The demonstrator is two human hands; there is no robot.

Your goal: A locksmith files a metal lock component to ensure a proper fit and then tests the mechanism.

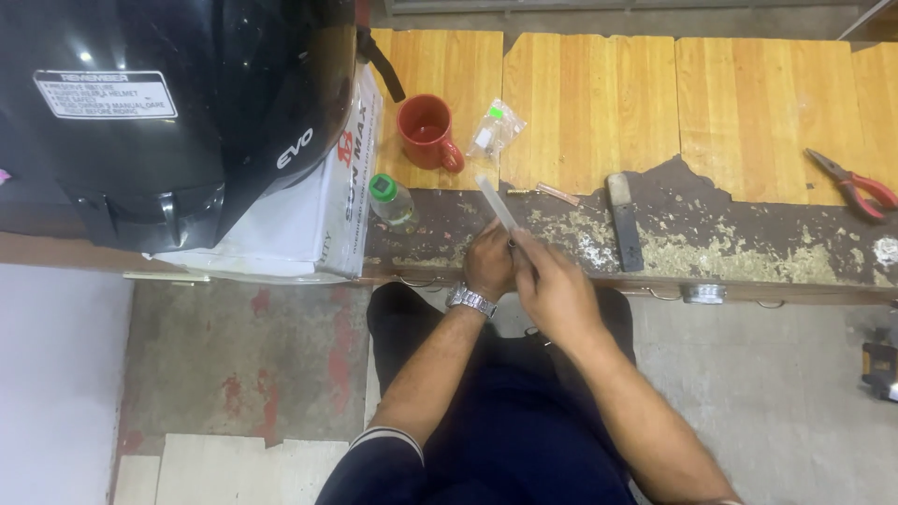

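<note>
Both hands, left hand (488, 264) and right hand (552, 285), meet at the bench (599, 103) edge, clamped on a thin, flat pale strip (496, 201) angled upward. Around them: a glossy black helmet (168, 103) on a white box (309, 224), a red mug (426, 131), a green-capped bottle (391, 199), a crinkled plastic bag (494, 129), a dark flat bar (624, 220) and red-handled pliers (856, 184) on worn, chipped wood.

Even indoor light, bright glare spots on the black helmet (178, 103), soft shadows, slightly soft focus

The lower end of the thin pale flat strip (495, 201) is being hidden inside the left hand (489, 262) and right hand (554, 285). The glossy black helmet (168, 103) is being cut off by the top edge. The contents of the small clear plastic bag (494, 129) are being rendered too small to identify.
</note>
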